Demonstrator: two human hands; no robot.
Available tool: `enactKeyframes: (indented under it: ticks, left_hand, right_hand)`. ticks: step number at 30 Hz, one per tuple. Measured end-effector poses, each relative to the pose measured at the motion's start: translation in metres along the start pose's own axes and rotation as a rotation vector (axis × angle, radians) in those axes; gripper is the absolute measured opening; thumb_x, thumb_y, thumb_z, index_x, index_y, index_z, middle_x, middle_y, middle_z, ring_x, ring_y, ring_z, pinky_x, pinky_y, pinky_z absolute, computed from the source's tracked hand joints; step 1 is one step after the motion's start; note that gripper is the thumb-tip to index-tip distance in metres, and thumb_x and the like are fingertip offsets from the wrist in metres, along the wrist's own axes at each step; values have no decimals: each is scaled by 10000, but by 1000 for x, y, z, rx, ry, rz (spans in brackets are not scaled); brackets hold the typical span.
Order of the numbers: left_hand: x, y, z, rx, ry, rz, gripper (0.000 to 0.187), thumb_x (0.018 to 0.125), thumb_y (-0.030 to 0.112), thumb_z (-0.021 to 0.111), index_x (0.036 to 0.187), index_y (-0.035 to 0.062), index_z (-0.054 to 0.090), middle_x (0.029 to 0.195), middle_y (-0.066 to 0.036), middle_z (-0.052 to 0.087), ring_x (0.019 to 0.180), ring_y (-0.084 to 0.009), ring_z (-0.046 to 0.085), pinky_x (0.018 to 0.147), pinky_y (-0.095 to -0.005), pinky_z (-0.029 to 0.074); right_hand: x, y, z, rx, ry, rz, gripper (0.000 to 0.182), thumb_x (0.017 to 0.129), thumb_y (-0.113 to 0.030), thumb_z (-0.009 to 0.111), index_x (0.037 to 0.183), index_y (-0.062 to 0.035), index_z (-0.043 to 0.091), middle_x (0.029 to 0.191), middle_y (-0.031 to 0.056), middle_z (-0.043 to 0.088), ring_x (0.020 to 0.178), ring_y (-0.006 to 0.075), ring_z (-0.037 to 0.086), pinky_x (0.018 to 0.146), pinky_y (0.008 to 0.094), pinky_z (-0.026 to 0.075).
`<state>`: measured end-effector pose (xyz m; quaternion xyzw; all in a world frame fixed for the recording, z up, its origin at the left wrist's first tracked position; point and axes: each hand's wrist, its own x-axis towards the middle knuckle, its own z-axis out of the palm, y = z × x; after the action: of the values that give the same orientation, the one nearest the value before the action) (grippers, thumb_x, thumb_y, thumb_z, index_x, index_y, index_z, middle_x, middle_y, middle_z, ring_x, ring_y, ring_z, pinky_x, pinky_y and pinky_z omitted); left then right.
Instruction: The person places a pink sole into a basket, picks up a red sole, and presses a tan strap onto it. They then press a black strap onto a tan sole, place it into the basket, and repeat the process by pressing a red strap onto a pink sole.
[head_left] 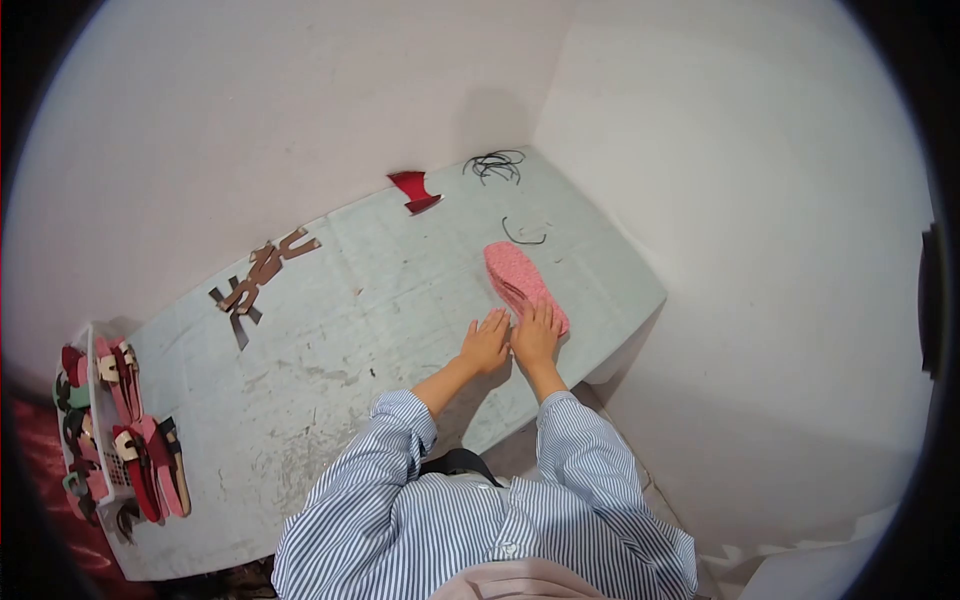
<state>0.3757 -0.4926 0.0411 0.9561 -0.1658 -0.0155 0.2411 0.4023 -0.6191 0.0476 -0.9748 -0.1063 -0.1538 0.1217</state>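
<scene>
A: Where to look first?

B: At the pink sole pieces (512, 265). Lie flat on the bench (400, 300), toward its right end, in front of the body. Seem to be more than one layer, with a gap visible along the left edge.

A: And the grip on each side?

B: Right grip (535, 335) – not clenched, laid over the near end of the pieces with fingers stretched. Left grip (487, 343) – released as well, fingers extended, just beside the left edge. Touching it or not, cannot tell for sure.

A: What could go wrong from here?

B: First, slipping of one layer over another. Could come from pressing on the near end only, with the far end left without any finger on it. Could also turn a little sideways, because of pressure from one side more than from the other.

A: Any danger from the bench itself?

B: Yes, possibly. Lie not far from its near edge; with too strong a pull toward the body, might slide over.

A: And ahead?

B: A curved dark thread (522, 241), just beyond the far end. Might get caught underneath in a careless push forward. Farther back, a tangle of dark threads (495, 165) and a red piece (412, 190). Toward the left, brown cut pieces (265, 268) and a white basket (103, 430). Too well apart to disturb much, in careful judgement.
</scene>
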Motion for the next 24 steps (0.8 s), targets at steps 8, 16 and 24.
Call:
enactKeyframes:
  ticks: [8, 16, 24]
  left_hand:
    - [54, 16, 39, -1036, 10, -46, 618, 778, 104, 514, 1303, -49, 226, 1213, -204, 418, 1117, -273, 429, 917, -353, 354]
    - [65, 9, 76, -1291, -30, -158, 635, 791, 78, 505, 1327, -42, 187, 1114, -139, 500, 958, -191, 510, 795, -289, 419]
    - [62, 16, 65, -1375, 30, -325, 528, 865, 207, 478, 1306, -5, 281, 1195, -112, 448, 875, -138, 496, 699, -241, 424]
  right_hand:
    - [0, 47, -1, 134, -15, 198, 510, 776, -237, 546, 1207, -13, 391, 1266, 221, 372, 1177, 359, 340, 968, 463, 274]
    - [-4, 55, 4, 178, 99, 107, 392, 778, -175, 552, 1119, -12, 449, 1158, 203, 463, 1046, 358, 441, 876, 415, 371]
    - [-17, 44, -12, 44, 180, 95, 356, 821, -190, 494, 1134, -25, 460, 1156, 173, 477, 1025, 349, 448, 883, 416, 357]
